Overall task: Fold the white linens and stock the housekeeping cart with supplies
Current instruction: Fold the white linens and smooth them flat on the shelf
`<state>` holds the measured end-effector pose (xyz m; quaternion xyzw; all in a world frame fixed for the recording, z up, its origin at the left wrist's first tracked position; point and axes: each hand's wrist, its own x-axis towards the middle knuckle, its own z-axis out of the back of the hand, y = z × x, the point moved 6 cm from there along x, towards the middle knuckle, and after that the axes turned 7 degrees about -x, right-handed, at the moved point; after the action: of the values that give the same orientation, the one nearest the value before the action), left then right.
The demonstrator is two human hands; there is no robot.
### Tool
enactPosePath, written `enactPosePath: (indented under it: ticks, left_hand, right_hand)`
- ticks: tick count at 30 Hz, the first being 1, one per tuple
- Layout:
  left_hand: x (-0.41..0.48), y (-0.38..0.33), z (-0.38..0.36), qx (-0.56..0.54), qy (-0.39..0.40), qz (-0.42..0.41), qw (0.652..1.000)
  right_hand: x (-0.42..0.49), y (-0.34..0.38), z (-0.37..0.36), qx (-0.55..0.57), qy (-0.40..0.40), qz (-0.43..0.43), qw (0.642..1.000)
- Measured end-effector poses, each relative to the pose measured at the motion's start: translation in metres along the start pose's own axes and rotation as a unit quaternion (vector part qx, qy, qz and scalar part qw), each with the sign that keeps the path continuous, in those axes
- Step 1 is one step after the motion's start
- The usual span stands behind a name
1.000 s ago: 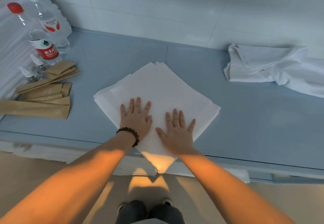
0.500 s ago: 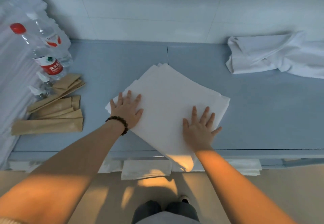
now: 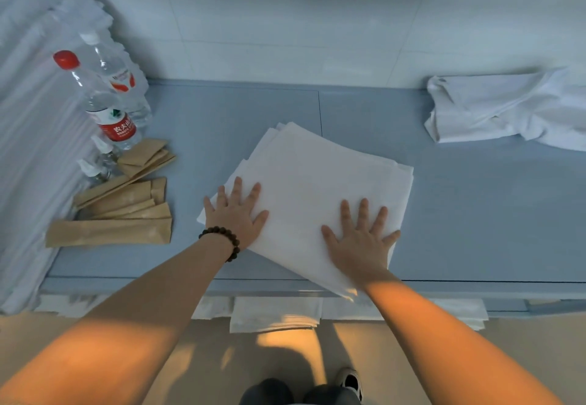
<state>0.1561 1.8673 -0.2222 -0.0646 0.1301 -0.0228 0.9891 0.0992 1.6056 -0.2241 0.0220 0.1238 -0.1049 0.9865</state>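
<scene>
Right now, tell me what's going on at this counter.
A person is pressing both hands flat on a folded white linen on the blue counter: the left hand near its left corner, the right hand near the front, where one corner overhangs the edge. An unfolded linen lies crumpled at the far right. Water bottles and brown paper packets sit at the left.
</scene>
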Motion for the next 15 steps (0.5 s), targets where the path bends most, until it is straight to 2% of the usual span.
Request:
enactPosePath:
  ticks: [9, 15]
  left_hand:
    - [-0.008, 0.016, 0.004, -0.017, -0.041, -0.016, 0.999]
    - [-0.011, 0.039, -0.002, -0.041, -0.036, 0.019, 0.998]
  right_hand:
    - [0.033, 0.026, 0.009, -0.060, 0.012, 0.105, 0.993]
    - [0.061, 0.057, 0.015, -0.090, -0.005, 0.159, 0.983]
